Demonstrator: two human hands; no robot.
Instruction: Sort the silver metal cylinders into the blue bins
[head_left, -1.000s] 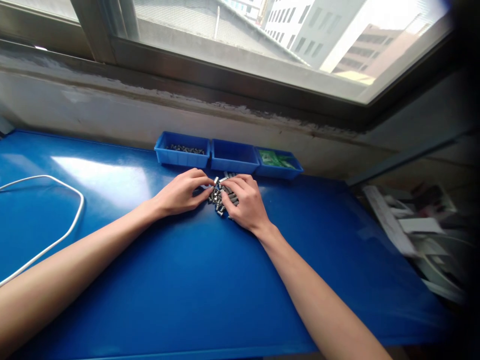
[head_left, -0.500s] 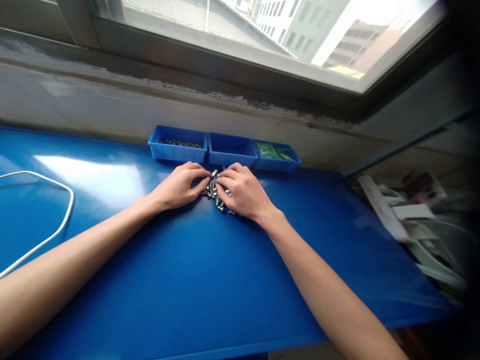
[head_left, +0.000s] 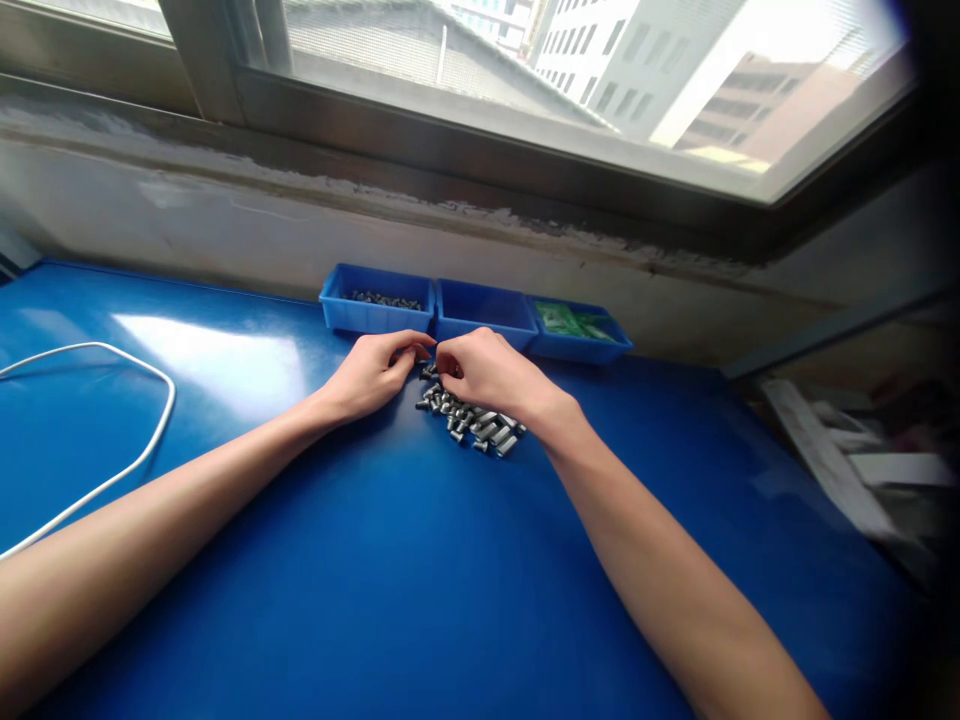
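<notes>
A loose pile of small metal screws (head_left: 457,432) and plain metal sleeves (head_left: 504,440) lies on the blue tabletop (head_left: 390,570). At the pile's far left edge is my left hand (head_left: 371,372), its fingers bent and drawn towards the thumb. Whatever may be between those fingertips is too small to make out. My right hand (head_left: 495,372) reaches over the back of the pile with curled fingers and thumb close together. Its fingertips are partly hidden, so what they pinch does not show.
Three joined blue bins stand behind my hands: the left bin (head_left: 375,317) holds small screws, the middle bin (head_left: 487,325) shows a bare inside, the right bin (head_left: 577,345) holds green packets (head_left: 574,320). A white cable (head_left: 161,420) curves at left. A window ledge runs behind.
My right hand has shifted back and lifted off the front of the pile, uncovering more sleeves and screws. My left hand stays near the pile's left edge. The view has swung slightly left.
</notes>
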